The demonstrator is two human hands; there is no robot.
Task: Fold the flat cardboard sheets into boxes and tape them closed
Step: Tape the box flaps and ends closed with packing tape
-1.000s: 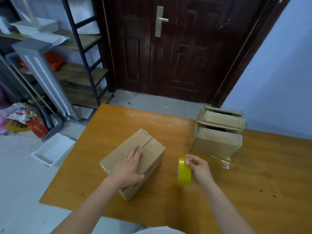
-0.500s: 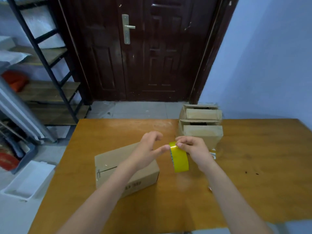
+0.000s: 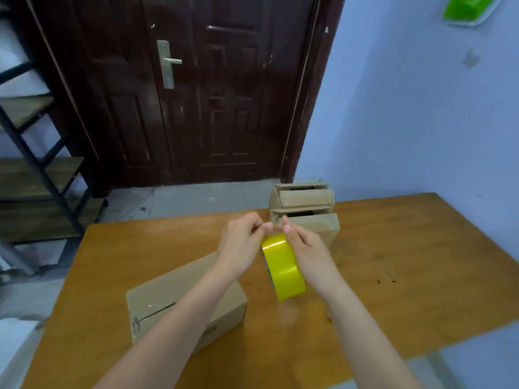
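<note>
A yellow tape roll (image 3: 283,266) is held up above the wooden table (image 3: 393,248), on edge. My right hand (image 3: 304,249) grips its far side, thumb and fingers curled over the top. My left hand (image 3: 243,244) pinches at the top rim of the roll, fingertips meeting those of the right hand. A folded cardboard box (image 3: 168,301) lies on the table under my left forearm, its flaps closed along a centre seam. Two more folded boxes (image 3: 306,211) stand stacked at the table's far edge, behind my hands.
A dark wooden door (image 3: 196,94) stands beyond the table. A black metal shelf rack (image 3: 42,169) is at the left. The blue wall (image 3: 421,122) runs along the right. Bare tabletop lies to the right of my hands.
My left hand left the box and came up to the tape roll. The roll rose off the table. My view swung right and tilted up.
</note>
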